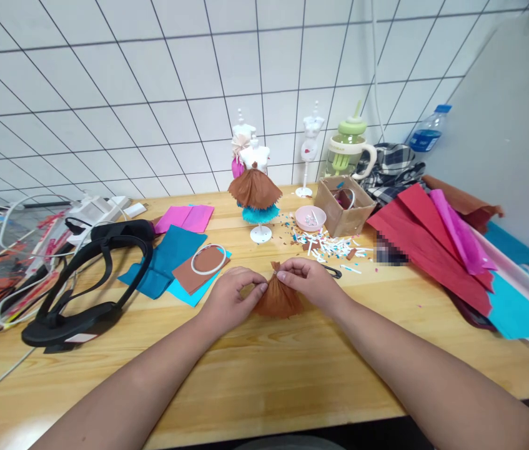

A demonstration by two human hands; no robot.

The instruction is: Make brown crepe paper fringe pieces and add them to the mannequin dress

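Note:
Between my hands is a fan of pleated brown crepe paper (279, 301), gathered to a narrow tip at its top and flaring toward me. My left hand (238, 290) pinches its left side between thumb and fingers. At the gathered neck, my right hand (304, 278) grips the paper with thumb and fingertips. Beyond them stands a small white dress form (255, 156) wearing a brown paper skirt (255, 189) over a frilly teal layer (260, 214). Black-handled scissors (333, 271) lie just behind my right hand, partly hidden.
Paper scraps (327, 245) spread by a pink bowl (311, 219) and a cardboard box (346, 209). A bare dress form (311, 140) and green-lidded jug (349, 147) stand behind. Folded coloured papers (433, 244) lie right; blue sheets (165, 256), a white ring (193, 262) and a black headset (121, 300) left.

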